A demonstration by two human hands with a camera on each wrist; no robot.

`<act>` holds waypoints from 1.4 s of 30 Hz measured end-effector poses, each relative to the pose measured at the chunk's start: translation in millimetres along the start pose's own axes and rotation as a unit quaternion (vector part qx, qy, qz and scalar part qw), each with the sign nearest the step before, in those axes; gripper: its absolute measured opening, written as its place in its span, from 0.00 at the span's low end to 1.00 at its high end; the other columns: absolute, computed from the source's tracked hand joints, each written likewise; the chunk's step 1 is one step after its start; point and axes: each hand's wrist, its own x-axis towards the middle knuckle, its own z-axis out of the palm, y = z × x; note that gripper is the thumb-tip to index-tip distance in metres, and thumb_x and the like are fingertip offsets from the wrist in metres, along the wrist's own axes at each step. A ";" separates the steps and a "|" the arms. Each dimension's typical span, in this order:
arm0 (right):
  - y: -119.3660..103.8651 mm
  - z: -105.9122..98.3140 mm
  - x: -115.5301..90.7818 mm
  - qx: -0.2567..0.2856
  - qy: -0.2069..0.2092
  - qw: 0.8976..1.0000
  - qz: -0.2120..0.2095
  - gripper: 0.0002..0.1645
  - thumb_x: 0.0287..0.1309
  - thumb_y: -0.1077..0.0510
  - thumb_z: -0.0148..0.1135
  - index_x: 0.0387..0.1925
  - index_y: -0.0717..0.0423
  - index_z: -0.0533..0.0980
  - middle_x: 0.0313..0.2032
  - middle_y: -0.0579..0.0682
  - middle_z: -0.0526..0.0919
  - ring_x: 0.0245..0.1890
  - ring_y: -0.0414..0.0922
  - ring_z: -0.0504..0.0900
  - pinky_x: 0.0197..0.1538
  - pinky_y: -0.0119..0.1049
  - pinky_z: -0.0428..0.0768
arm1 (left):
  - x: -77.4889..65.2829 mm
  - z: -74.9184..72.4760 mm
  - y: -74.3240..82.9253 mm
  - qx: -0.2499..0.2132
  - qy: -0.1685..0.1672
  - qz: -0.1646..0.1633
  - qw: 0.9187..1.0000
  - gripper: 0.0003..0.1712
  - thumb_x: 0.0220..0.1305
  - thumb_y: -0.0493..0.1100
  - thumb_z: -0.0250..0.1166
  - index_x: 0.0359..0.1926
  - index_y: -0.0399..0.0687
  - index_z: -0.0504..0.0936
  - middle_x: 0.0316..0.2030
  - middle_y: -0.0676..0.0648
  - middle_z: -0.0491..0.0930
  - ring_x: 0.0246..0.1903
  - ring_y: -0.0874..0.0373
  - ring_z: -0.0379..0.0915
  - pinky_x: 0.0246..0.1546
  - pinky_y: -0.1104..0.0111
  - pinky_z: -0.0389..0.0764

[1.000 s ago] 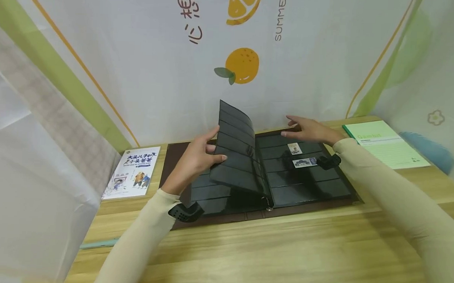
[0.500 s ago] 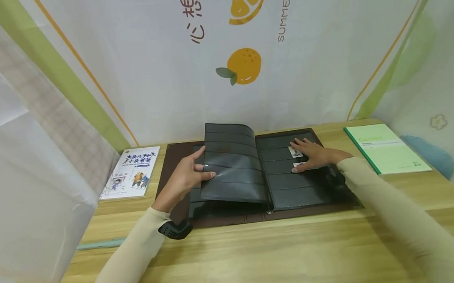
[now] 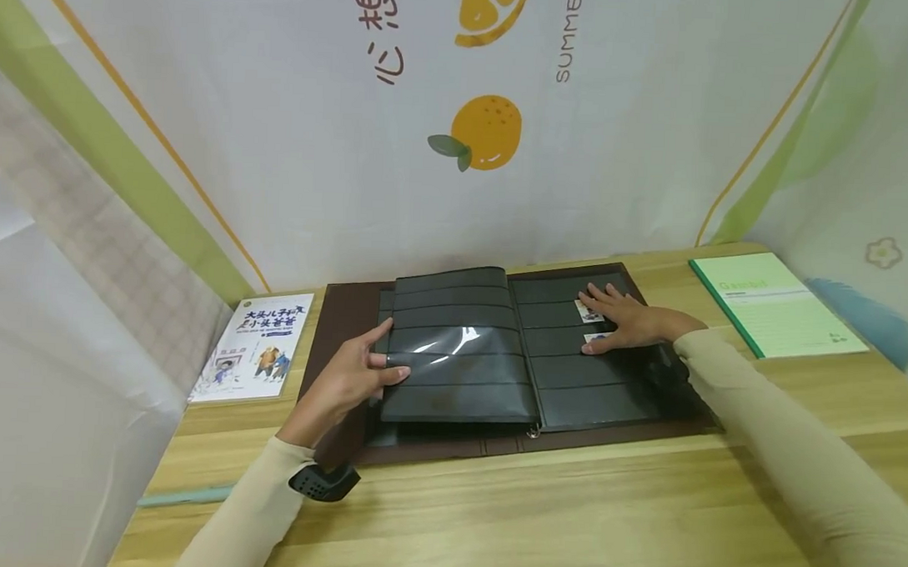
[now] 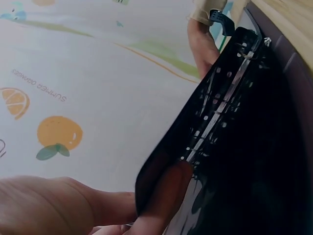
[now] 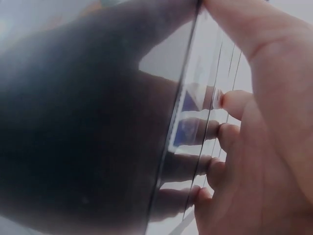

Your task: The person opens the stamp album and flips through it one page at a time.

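Bare wood-grained tabletop (image 3: pixel 536 520) occupies the foreground, crossed from its near side by two cream sleeves (image 3: pixel 779 437). A pale green strip (image 3: pixel 184 498) lies at the left, partly behind the left sleeve, and a black wrist device (image 3: pixel 323 483) sits at the left cuff. Beyond them an album (image 3: pixel 348 313) with a dark brown cover lies open on the tabletop, long side toward the viewer, with a metal ring (image 3: pixel 534 432) visible at the near end of its spine. The left hand (image 3: pixel 348 378) pinches the outer edge of a black page (image 3: pixel 459 359) between thumb and fingers; this page lies over the album's left half, its near edge raised slightly above the sheet beneath. The right hand (image 3: pixel 627 320) rests with fingers spread on the right-hand page (image 3: pixel 581 400), touching two small printed cards (image 3: pixel 590 314), which it partly covers. Both pages are divided into horizontal strips, and the left one reflects light. To the left of the album, apart from it, lies an illustrated booklet (image 3: pixel 260 348); to the right, also apart, a light green notebook (image 3: pixel 787 308). A white curtain (image 3: pixel 279 144) printed with an orange (image 3: pixel 487 132) forms the background.
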 end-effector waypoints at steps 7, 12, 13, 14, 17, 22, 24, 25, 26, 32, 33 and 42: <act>-3.9 -0.2 2.5 -0.003 -0.007 1.000 -0.006 0.66 0.59 0.35 0.68 0.81 0.57 0.39 0.80 0.64 0.30 0.78 0.68 0.24 0.73 0.71 0.29 | -4.5 -21.7 -13.3 0.021 0.015 0.001 1.000 0.50 0.64 0.35 0.70 0.80 0.47 0.52 0.51 0.33 0.82 0.26 0.63 0.76 0.29 0.67 0.82; -7.4 -2.7 4.1 -0.010 0.000 1.000 0.003 0.68 0.58 0.35 0.69 0.81 0.59 0.40 0.80 0.65 0.30 0.78 0.69 0.25 0.73 0.71 0.29 | -3.5 -22.9 -21.6 0.067 0.000 -0.012 0.998 0.49 0.63 0.35 0.71 0.78 0.35 0.53 0.56 0.26 0.79 0.33 0.56 0.85 0.30 0.63 0.86; -8.2 -2.9 5.0 -0.012 0.000 1.000 0.002 0.68 0.58 0.35 0.69 0.81 0.59 0.40 0.80 0.65 0.30 0.78 0.68 0.25 0.73 0.71 0.29 | -3.0 -22.0 -21.6 0.080 0.002 -0.017 0.997 0.49 0.63 0.36 0.71 0.78 0.35 0.53 0.57 0.25 0.78 0.34 0.54 0.85 0.30 0.63 0.86; -9.4 -2.7 6.0 -0.011 -0.002 1.000 0.000 0.68 0.58 0.35 0.69 0.81 0.59 0.40 0.80 0.65 0.30 0.78 0.69 0.24 0.73 0.71 0.29 | -2.6 -21.4 -21.6 0.093 0.005 -0.023 0.995 0.49 0.63 0.36 0.71 0.78 0.35 0.54 0.59 0.24 0.76 0.34 0.53 0.85 0.30 0.63 0.86; -11.2 -0.7 9.6 -0.016 -0.013 1.000 -0.005 0.67 0.59 0.34 0.67 0.81 0.59 0.39 0.80 0.65 0.29 0.78 0.69 0.24 0.74 0.70 0.29 | -2.8 -20.4 -20.9 0.129 0.013 -0.042 0.991 0.50 0.62 0.38 0.72 0.78 0.35 0.55 0.57 0.24 0.77 0.31 0.54 0.84 0.30 0.63 0.85; -9.6 0.6 10.4 -0.018 -0.009 1.000 -0.006 0.67 0.59 0.34 0.68 0.81 0.59 0.39 0.80 0.65 0.30 0.78 0.69 0.24 0.74 0.70 0.30 | -3.4 -18.0 -17.2 0.216 0.027 -0.038 0.975 0.49 0.61 0.44 0.74 0.76 0.34 0.58 0.29 0.41 0.86 0.18 0.58 0.80 0.41 0.58 0.84; -8.7 0.0 9.7 -0.015 -0.004 1.000 -0.005 0.67 0.59 0.35 0.68 0.81 0.58 0.39 0.80 0.65 0.30 0.78 0.69 0.25 0.74 0.71 0.30 | -3.9 -16.4 -15.5 0.256 0.040 -0.028 0.965 0.49 0.60 0.47 0.75 0.75 0.33 0.62 0.19 0.47 0.82 0.15 0.59 0.79 0.43 0.56 0.83; -8.3 -0.5 9.2 -0.014 -0.002 1.000 -0.005 0.67 0.58 0.34 0.68 0.81 0.58 0.40 0.80 0.65 0.30 0.78 0.69 0.25 0.73 0.71 0.30 | -4.4 -15.3 -15.1 0.274 0.047 -0.023 0.960 0.48 0.59 0.48 0.75 0.74 0.33 0.64 0.16 0.48 0.81 0.14 0.59 0.79 0.41 0.56 0.84; -7.9 -0.7 8.8 -0.013 -0.001 1.000 -0.004 0.67 0.58 0.34 0.68 0.81 0.58 0.40 0.80 0.65 0.31 0.78 0.69 0.25 0.73 0.71 0.31 | -4.9 -13.9 -15.1 0.291 0.053 -0.018 0.955 0.47 0.59 0.49 0.75 0.72 0.33 0.66 0.15 0.48 0.80 0.13 0.59 0.79 0.38 0.57 0.84; -6.1 -0.3 6.5 -0.013 0.003 1.000 -0.003 0.67 0.58 0.35 0.69 0.81 0.58 0.41 0.80 0.65 0.31 0.78 0.69 0.26 0.73 0.72 0.32 | -9.3 1.2 -17.3 0.393 0.118 0.050 0.911 0.39 0.53 0.51 0.79 0.61 0.35 0.79 0.36 0.35 0.87 0.26 0.42 0.83 0.24 0.55 0.82; -6.0 -0.4 5.6 -0.017 0.005 1.000 -0.003 0.66 0.58 0.34 0.69 0.81 0.58 0.41 0.80 0.65 0.32 0.78 0.69 0.27 0.73 0.72 0.33 | -9.9 4.8 -16.3 0.407 0.128 0.065 0.902 0.38 0.52 0.51 0.79 0.60 0.35 0.80 0.41 0.33 0.86 0.28 0.40 0.83 0.24 0.54 0.82; -8.5 -9.4 -0.9 -0.099 0.033 0.994 -0.021 0.63 0.57 0.31 0.68 0.79 0.61 0.51 0.79 0.68 0.45 0.77 0.72 0.42 0.71 0.74 0.48 | -10.8 42.5 4.3 0.405 -0.001 0.119 0.906 0.44 0.63 0.60 0.70 0.75 0.52 0.67 0.76 0.32 0.57 0.75 0.28 0.48 0.67 0.32 0.59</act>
